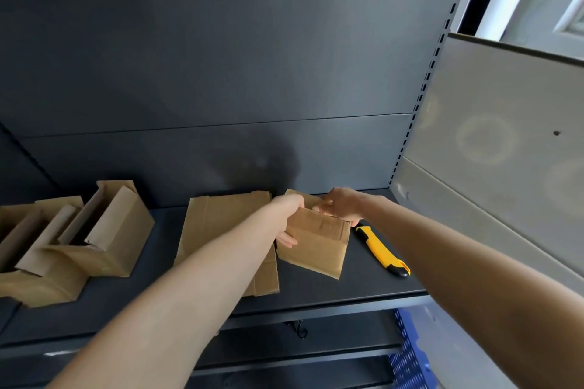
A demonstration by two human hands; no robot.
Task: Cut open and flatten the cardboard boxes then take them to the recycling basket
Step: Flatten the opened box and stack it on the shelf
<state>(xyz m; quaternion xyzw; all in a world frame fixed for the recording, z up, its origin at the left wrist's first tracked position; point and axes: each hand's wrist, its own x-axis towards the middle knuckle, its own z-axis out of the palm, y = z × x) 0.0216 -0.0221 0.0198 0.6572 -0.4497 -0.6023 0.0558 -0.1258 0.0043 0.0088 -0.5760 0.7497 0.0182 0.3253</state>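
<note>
2 hands work the same piece here: the left hand [289,218] closes over the left edge of a small, nearly flattened box [316,243], fingers curled under it, and the right hand [339,203] pinches its far top corner. The box is tilted, its near edge resting on the dark shelf [363,286], just beside a larger flattened sheet [221,224] lying to its left. 2 boxes [104,230] at the far left stand uncut, flaps open.

The main risk, as I judge it, is the yellow utility knife [380,249] lying just right of the box; whether its blade is out I cannot tell. A press or sweep of the right forearm could knock it off the front edge or catch skin. The stiff folds may also spring back if released early, and the piece could slide toward the edge. A blue perforated basket [407,354] shows below, partly hidden.
</note>
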